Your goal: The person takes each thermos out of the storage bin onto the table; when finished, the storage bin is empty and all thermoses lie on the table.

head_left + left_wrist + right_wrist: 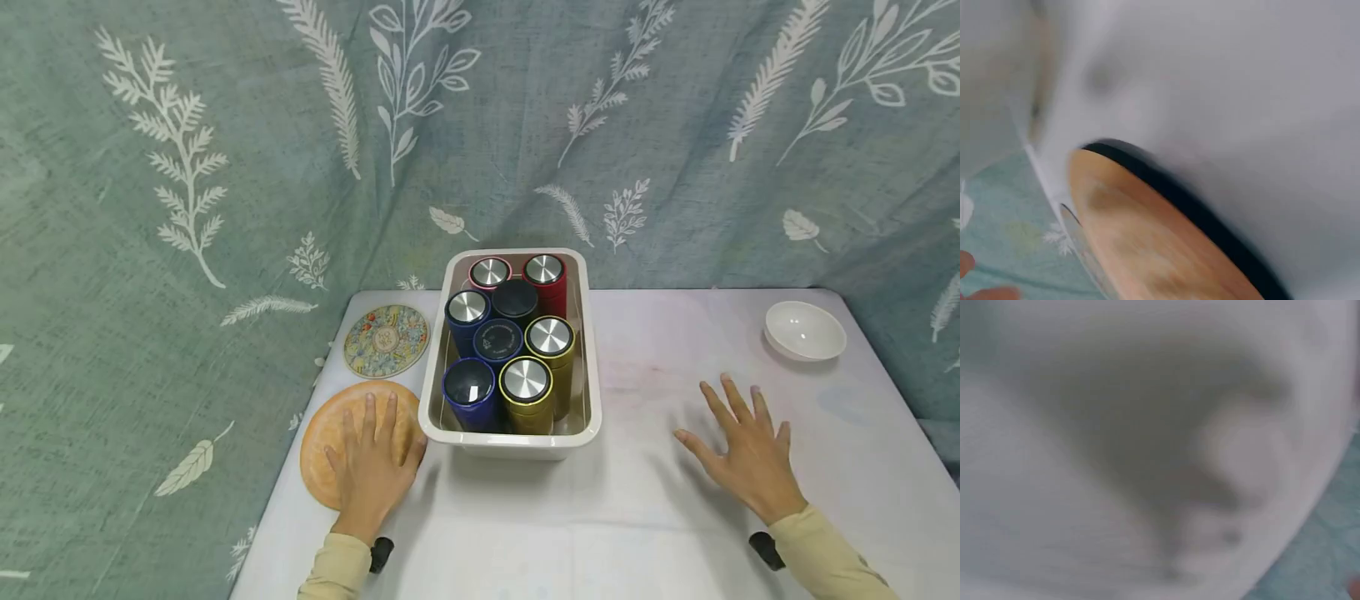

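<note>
My left hand [375,471] is spread with straight fingers above an orange round mat [318,446]; whether it touches the mat I cannot tell. In the left wrist view the mat [1147,237] shows a dark edge, and blurred fingertips [991,292] appear at the lower left. My right hand [752,462] is also spread, over the white table to the right, holding nothing. The right wrist view is mostly a blurred hand shadow on the table [1029,506]. Between the hands stands a white plastic bin [592,375] holding several upright vacuum flasks [471,404] in blue, yellow, red and dark colours.
A patterned round mat [386,342] lies behind the orange one, left of the bin. A small white bowl [805,331] sits at the back right of the table [637,517]. Green leaf-print cloth [495,125] hangs behind and along the left side.
</note>
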A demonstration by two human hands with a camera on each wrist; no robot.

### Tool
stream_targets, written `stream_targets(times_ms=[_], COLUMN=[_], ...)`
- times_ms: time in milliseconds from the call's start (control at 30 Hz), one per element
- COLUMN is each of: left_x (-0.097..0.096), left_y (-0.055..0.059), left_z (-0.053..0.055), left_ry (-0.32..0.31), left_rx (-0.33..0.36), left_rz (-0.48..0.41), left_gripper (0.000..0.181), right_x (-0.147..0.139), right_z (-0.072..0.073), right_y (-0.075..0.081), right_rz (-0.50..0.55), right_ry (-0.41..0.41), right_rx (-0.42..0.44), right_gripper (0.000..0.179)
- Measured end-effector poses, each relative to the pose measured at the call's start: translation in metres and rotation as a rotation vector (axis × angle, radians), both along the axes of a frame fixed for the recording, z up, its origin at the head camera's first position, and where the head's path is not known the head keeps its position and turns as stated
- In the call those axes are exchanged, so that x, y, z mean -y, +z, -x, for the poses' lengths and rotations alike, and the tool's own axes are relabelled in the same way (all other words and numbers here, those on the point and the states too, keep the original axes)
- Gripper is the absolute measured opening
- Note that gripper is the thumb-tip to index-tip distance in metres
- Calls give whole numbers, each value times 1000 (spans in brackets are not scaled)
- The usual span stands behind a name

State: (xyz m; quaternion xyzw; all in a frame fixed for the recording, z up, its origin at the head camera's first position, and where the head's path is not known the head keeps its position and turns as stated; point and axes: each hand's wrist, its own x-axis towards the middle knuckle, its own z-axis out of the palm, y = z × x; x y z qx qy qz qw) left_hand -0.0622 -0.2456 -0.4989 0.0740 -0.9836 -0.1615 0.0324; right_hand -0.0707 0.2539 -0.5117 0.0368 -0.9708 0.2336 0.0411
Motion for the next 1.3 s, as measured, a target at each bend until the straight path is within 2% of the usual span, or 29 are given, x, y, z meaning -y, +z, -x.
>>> stream_targets(times_ms=[67,133,233,300,367,433,533,600,700,833,1100,1300], left_x=[0,-1,-7,-13,-18,-22,-27,-30,-33,-36,-36,-33], left_y=[7,14,25,32,39,44,49,50,51,51,49,50], left_z=[2,5,9,11,12,11,10,11,13,16,22,22], left_ry=[5,9,13,20,26,28,33,40,55,31,1,32], left_rx=[9,11,15,33,47,56,49,42,38,36,53,55], left_rz=[-153,-368,-753,-957,-1107,-1191,-1274,-1296,-1297,-1286,-1322,-1346], left_gripper=[74,66,47,38,35,37,42,44,46,47,49,48], right_x=[5,13,27,37,50,63,82,94,109,125,144,150], right_z=[0,1,4,7,11,17,28,37,52,68,89,95], right_y=[10,23,42,54,66,76,89,95,100,102,105,104], right_rz=[62,144,244,319,394,484,603,652,709,745,762,750], right_ry=[61,122,165,169,169,178,218,248,287,318,374,428], right_rx=[58,110,104,72,38,23,17,25,53,81,124,129], right_gripper=[74,59,35,24,21,22,30,42,60,74,77,81])
